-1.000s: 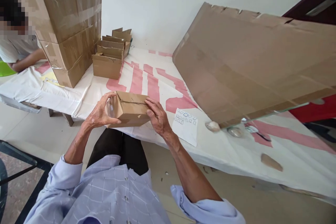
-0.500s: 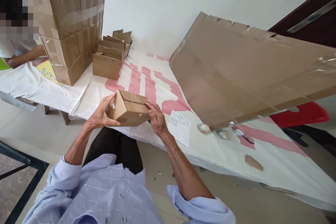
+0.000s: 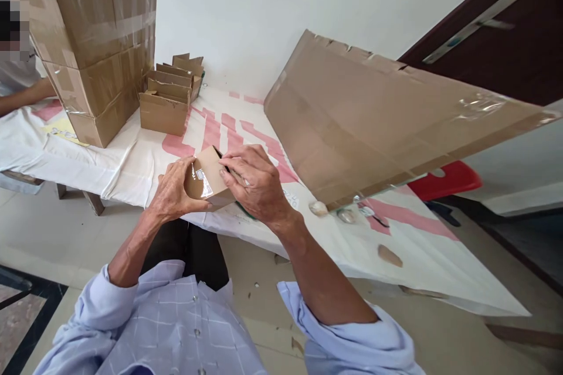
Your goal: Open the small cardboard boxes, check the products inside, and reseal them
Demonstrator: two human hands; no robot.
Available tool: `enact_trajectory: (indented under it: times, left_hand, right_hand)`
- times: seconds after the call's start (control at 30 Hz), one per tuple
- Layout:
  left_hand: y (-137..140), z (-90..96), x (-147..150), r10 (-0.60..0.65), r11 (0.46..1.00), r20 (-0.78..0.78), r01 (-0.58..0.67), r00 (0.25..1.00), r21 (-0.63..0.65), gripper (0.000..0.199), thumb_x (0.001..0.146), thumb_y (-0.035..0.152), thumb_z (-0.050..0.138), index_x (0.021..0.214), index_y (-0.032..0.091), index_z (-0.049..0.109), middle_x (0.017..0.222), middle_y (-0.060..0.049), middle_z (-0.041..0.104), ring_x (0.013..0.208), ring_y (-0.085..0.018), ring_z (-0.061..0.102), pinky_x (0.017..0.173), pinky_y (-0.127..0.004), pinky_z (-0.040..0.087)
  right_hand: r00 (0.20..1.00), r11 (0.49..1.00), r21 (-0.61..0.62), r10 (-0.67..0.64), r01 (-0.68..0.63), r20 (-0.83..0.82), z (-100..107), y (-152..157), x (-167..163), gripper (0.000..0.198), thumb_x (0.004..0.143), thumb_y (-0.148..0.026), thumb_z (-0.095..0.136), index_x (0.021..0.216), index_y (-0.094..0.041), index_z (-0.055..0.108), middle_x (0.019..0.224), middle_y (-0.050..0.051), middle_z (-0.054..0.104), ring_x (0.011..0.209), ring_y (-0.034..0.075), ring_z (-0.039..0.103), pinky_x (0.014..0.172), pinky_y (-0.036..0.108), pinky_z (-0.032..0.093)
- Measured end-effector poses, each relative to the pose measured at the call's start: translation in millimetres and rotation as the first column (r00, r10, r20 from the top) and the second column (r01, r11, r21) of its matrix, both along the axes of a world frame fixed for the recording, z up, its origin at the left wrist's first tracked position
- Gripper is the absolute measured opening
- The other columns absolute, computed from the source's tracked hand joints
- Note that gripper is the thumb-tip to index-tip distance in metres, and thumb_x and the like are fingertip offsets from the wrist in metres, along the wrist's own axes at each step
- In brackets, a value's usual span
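Observation:
A small brown cardboard box (image 3: 207, 171) is held above the near edge of the cloth-covered table, in front of my body. My left hand (image 3: 175, 190) wraps round its left side, thumb along the lower edge and fingers on top. Shiny clear tape and a small pale label show on the face beside that thumb. My right hand (image 3: 259, 187) has its fingers bent and pinched at the box's upper right edge, by a dark gap along the top. The hand covers most of the box's right part, so exactly what the fingertips grip is hidden.
Stacked taped cartons (image 3: 103, 64) rise at the left, beside a person's arm (image 3: 33, 95). Several open small boxes (image 3: 165, 111) stand near them. A large cardboard piece (image 3: 373, 117) leans at the right, with shiny roundish objects (image 3: 319, 208) by its base and a red stool (image 3: 453, 180) beyond.
The box has turned, so its labelled end faces me more. My right hand has moved from its right end onto the upper edge, fingers now pinched. The view has shifted right.

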State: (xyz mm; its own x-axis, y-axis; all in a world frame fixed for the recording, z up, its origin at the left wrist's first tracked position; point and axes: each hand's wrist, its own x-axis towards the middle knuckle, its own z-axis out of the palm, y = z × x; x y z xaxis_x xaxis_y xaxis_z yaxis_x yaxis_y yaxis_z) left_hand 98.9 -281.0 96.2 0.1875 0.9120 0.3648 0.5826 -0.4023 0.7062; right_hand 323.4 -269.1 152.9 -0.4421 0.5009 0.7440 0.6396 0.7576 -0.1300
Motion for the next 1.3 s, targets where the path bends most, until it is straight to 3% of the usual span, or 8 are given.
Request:
enact_trajectory:
  times: [0.23, 0.43, 0.83, 1.2, 1.3]
  left_hand:
    - [-2.0, 2.6, 11.4, 0.024, 1.000, -0.006, -0.024, 1.000, -0.016, 0.105, 0.064, 0.042, 0.101, 0.157, 0.026, 0.054, 0.170, -0.019, 0.055, 0.157, -0.048, 0.050, 0.120, -0.068, 0.048]
    - [-6.6, 7.6, 19.6, 0.027, 0.999, -0.032, -0.028, 0.999, -0.029, 0.101, 0.069, 0.040, 0.098, 0.158, 0.024, 0.054, 0.174, -0.021, 0.051, 0.160, -0.048, 0.047, 0.119, -0.072, 0.047]
    - [-6.0, 5.0, 23.5, 0.042, 0.999, -0.048, -0.042, 0.998, -0.009, 0.102, 0.068, 0.041, 0.100, 0.158, 0.025, 0.056, 0.173, -0.021, 0.052, 0.157, -0.050, 0.050, 0.115, -0.071, 0.050]
    - [-6.8, 4.9, 23.3, 0.034, 0.999, -0.040, -0.035, 0.999, -0.015, 0.099, 0.070, 0.041, 0.098, 0.158, 0.026, 0.054, 0.173, -0.021, 0.052, 0.158, -0.049, 0.049, 0.116, -0.071, 0.048]
    - [-6.5, 4.5, 24.0, 0.037, 0.999, -0.039, -0.038, 0.999, -0.013, 0.098, 0.071, 0.040, 0.097, 0.158, 0.026, 0.055, 0.173, -0.020, 0.053, 0.156, -0.049, 0.050, 0.116, -0.071, 0.048]
  right_hand:
    - [0.945, 0.998, -0.054, -0.022, 0.042, 0.327, 8.4, 6.3, -3.5, 0.023, 0.105, -0.013, 0.058, 0.105, -0.022, 0.079, 0.114, 0.013, 0.076, 0.111, 0.030, 0.062, 0.098, 0.045, 0.054]
    - [0.890, 0.996, -0.026, -0.066, 0.086, 0.452, 12.1, 12.4, -11.7, 0.024, 0.106, -0.014, 0.058, 0.115, -0.023, 0.079, 0.119, 0.012, 0.076, 0.113, 0.031, 0.059, 0.095, 0.044, 0.049]
    - [0.823, 0.994, 0.008, -0.094, 0.108, 0.560, 9.9, 16.3, -16.5, 0.029, 0.111, -0.015, 0.053, 0.111, -0.019, 0.081, 0.115, 0.014, 0.075, 0.111, 0.030, 0.056, 0.093, 0.043, 0.044]
    - [0.828, 0.996, -0.024, -0.054, 0.082, 0.558, 12.2, 14.2, -17.1, 0.030, 0.111, -0.014, 0.051, 0.102, -0.019, 0.080, 0.112, 0.014, 0.074, 0.108, 0.029, 0.056, 0.092, 0.043, 0.042]
    - [0.833, 0.996, -0.063, -0.020, 0.066, 0.553, 14.6, 13.3, -15.4, 0.023, 0.109, -0.017, 0.058, 0.102, -0.021, 0.079, 0.115, 0.013, 0.074, 0.111, 0.030, 0.057, 0.093, 0.044, 0.044]
